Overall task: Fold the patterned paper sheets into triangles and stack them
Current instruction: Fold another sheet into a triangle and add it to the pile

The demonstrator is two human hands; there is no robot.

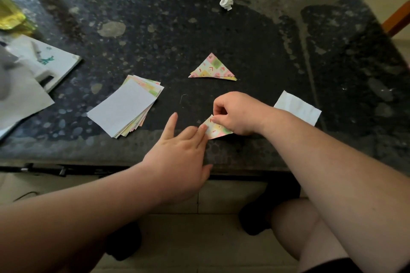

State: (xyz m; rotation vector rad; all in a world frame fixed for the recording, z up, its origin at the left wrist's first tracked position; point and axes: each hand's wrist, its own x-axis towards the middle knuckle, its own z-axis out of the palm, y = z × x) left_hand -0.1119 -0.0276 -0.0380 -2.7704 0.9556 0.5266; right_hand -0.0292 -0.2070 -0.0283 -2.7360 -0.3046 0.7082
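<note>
A small patterned paper sheet (216, 129) lies folded near the front edge of the dark stone table (221, 35). My right hand (237, 113) pinches its upper edge with curled fingers. My left hand (179, 150) presses straight fingers on its left corner. Beyond them, a small stack of folded patterned triangles (211, 68) rests flat on the table. To the left sits a fanned pile of unfolded sheets (125, 106), white side up.
A white paper square (298, 107) lies right of my right wrist. A crumpled white paper ball (226, 2) sits at the back. A booklet and loose papers (44, 62) and yellow foil (11, 15) crowd the left end. My knees show under the table edge.
</note>
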